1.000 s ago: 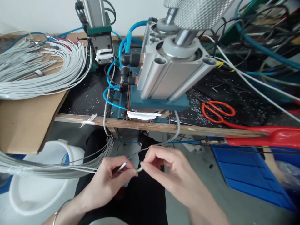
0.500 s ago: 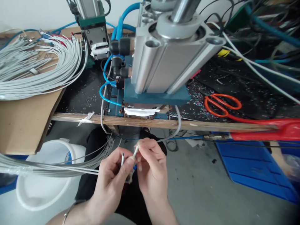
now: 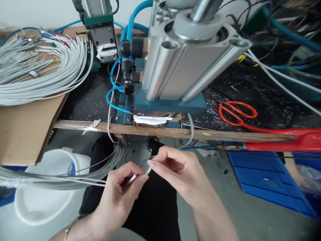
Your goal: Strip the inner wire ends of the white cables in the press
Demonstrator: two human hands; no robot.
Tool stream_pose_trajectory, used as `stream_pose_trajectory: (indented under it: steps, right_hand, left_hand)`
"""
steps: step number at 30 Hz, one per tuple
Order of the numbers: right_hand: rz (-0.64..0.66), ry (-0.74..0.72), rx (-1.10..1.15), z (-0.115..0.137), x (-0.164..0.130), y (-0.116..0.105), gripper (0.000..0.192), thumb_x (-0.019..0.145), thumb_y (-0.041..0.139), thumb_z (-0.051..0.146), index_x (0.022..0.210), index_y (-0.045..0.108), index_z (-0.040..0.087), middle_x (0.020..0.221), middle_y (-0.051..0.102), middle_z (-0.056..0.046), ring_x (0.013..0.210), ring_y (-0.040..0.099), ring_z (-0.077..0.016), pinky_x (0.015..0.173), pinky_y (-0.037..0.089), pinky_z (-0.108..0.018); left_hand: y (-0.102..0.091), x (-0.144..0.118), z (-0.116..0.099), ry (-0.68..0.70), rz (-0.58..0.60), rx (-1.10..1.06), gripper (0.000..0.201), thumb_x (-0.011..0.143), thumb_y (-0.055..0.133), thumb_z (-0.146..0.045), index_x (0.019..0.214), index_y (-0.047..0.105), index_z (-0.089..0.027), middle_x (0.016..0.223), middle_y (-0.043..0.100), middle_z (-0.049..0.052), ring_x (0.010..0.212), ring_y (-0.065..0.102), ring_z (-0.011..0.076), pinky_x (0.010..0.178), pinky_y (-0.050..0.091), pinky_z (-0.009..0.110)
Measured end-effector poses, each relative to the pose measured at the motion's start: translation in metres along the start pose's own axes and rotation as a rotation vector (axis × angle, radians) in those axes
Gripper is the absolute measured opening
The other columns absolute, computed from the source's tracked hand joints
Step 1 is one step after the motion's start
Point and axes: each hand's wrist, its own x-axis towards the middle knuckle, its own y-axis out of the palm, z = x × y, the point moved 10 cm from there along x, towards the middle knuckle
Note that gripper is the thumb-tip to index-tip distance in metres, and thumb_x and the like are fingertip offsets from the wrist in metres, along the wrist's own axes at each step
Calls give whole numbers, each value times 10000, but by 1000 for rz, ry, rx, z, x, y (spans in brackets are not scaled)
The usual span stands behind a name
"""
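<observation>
Between thumb and fingers, my left hand (image 3: 122, 190) pinches white cables (image 3: 95, 181) that come in from the bundle at the left. One cable end pokes up between its fingers. My right hand (image 3: 178, 170) pinches the tip of a white cable end that rises out of the left hand. A thin dark strand shows between the two hands; I cannot make out what it is. Both hands are in front of the bench edge, over my lap, below the pneumatic press (image 3: 173, 73).
Scissors with orange handles (image 3: 237, 113) lie on the bench at right, beside a red tool handle (image 3: 301, 137). Coiled white cables (image 3: 67, 70) rest on cardboard (image 3: 25, 134). Below stand a white bucket (image 3: 81, 162) and a blue crate (image 3: 265, 180). The wooden bench edge (image 3: 150, 131) crosses ahead.
My right hand has moved to the right and turned flatter, away from my left hand. The blue bit and pale piece below the fingers no longer show. My left hand has hardly moved.
</observation>
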Motion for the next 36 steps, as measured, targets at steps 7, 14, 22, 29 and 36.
stream_pose_trajectory:
  steps: [7,14,22,29,36]
  right_hand:
    - [237,36,-150,11,2,-3,300,822,718,191,584,537,185,500,421,75,460,331,-58,426,203,-212]
    - [-322,-25,701,-33,-10,17,335,873,797,332,635,609,188,521,482,77,428,396,-41,454,304,-193]
    - [-277,-81,463,-32,-16,12,184,924,755,402,885,819,234,653,595,24,497,493,-68,443,344,-209]
    - [-406,-127,410,-29,-20,5,220,918,776,287,714,737,212,567,529,52,467,435,-56,466,333,-227]
    - [-236,-33,640,-28,-9,42,253,1001,664,394,861,795,229,590,540,49,441,426,-50,403,330,-186]
  left_hand:
    - [9,-5,-17,121,45,193,261,1027,542,-296,797,595,-185,632,490,-37,545,403,102,497,299,232]
    - [-3,-4,-20,160,-167,-12,228,1040,565,-312,851,612,-193,634,539,-48,523,424,80,492,351,179]
    - [-8,-3,-9,103,-211,-90,262,1027,609,-369,832,630,-195,629,564,-52,549,485,81,533,391,178]
    - [-21,-3,-15,170,-74,343,292,1071,509,-328,851,643,-189,701,579,-27,635,522,109,606,398,220]
    - [-21,-10,-43,353,-128,504,270,1067,455,-165,822,563,-200,690,562,-46,590,495,92,577,392,197]
